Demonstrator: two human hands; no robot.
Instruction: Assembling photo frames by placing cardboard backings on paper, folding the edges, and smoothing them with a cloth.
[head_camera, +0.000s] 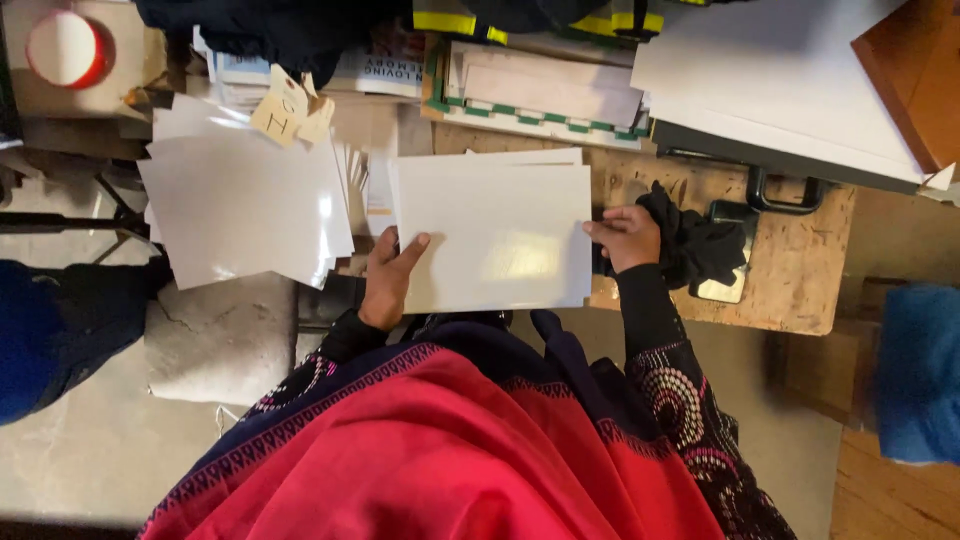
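Left hand clamped on left edge of card stack, thumb on top. Right hand pinching right edge, same stack held between both over the table. Grip at edges only (glossy faces): probable slip and fanning of sheets. Just right of right hand, black cloth: possible snag. Left of left hand, loose sheet pile overhanging, likely to slide if nudged.

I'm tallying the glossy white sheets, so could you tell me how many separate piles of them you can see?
2. One stack is held between the left hand and the right hand; a fanned pile lies to its left. Others may be hidden.
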